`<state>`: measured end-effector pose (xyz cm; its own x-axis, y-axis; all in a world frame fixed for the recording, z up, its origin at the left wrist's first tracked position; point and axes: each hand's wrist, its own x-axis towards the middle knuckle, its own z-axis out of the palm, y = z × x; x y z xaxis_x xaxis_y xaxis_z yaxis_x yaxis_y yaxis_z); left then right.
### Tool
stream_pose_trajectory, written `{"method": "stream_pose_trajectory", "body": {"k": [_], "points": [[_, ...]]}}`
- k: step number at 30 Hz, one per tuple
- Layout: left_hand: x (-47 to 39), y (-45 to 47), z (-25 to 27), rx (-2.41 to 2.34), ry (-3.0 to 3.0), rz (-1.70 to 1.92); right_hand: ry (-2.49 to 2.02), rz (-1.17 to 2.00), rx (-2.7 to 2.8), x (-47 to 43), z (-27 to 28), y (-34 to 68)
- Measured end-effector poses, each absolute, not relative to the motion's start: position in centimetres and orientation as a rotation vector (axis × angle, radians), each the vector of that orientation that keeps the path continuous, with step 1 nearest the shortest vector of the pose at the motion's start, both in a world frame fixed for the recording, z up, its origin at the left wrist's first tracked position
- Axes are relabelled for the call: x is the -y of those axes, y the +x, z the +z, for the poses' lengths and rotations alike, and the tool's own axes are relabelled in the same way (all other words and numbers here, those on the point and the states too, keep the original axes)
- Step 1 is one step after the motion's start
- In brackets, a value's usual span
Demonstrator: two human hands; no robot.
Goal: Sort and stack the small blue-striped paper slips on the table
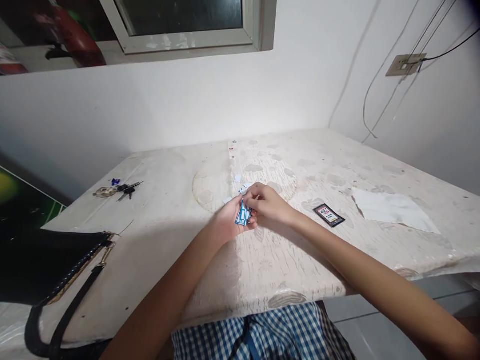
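Over the middle of the table, my left hand (226, 220) is closed round a small blue-and-white sheet (243, 215) marked with outlined cells, tilted up in the fingers. My right hand (268, 204) comes in from the right with bent fingers pinched at the sheet's upper right side. Those fingertips partly cover the sheet, and its print is too small to read. Just beyond the hands lie small white paper pieces, one a whitish square (237, 178). A dark-bordered printed packet (329, 215) rests flat to the right of my right hand.
Keys (127, 189) lie on the left of the plastic-covered table (150, 210). A black bag (52, 265) with a strap fills the near left. At the right is a white paper sheet (393, 210). A wall socket (405, 65) with hanging cables is above.
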<state>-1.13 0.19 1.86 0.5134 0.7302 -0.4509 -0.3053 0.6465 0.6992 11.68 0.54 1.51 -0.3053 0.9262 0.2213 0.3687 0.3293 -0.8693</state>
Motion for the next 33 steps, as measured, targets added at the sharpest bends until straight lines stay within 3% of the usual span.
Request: {"method": "stream_pose_trajectory", "body": {"k": [9, 13, 24, 28, 33], "points": [[-1.1, -3.2, 4.2, -0.699, 0.411, 0.916, -1.179, 0.518, 1.809, -1.1, 0.8, 11.6], [-1.7, -5.4, 6.0, -0.634, 0.279, 1.145, -1.028, 0.351, 2.191, -1.4, 0.0, 11.0], [-2.2, -5.5, 5.0, -0.691, 0.291, 1.172, -0.910, 0.171, 2.457, -0.8, 0.0, 10.0], [-2.1, -4.7, 4.3, -0.764, 0.405, 1.110, -0.997, 0.294, 2.134, -0.9, 1.1, 11.0], [-1.6, -2.9, 3.0, -0.855, 0.668, 0.819, -0.824, 0.782, 1.642, -1.2, 3.0, 12.5]]}}
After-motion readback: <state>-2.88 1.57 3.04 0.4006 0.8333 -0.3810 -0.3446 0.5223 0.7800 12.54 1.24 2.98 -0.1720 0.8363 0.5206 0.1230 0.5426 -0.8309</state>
